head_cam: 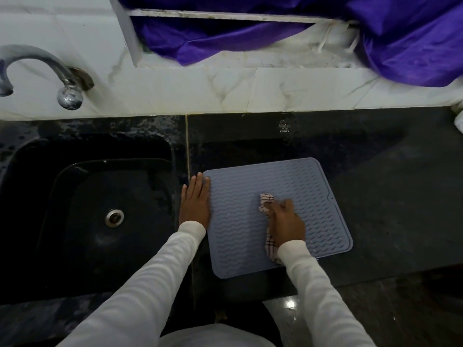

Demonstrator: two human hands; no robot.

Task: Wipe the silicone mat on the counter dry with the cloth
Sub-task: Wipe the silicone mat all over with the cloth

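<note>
While left hand (195,201) pins mat (313,196), right hand (285,221) grips cloth (266,201).

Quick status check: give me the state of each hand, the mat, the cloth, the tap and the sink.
left hand: flat, fingers straight, on mat's left edge
right hand: grips cloth
cloth: bunched, on mat
silicone mat: flat on counter
tap: no water running
sink: no standing water seen
</note>
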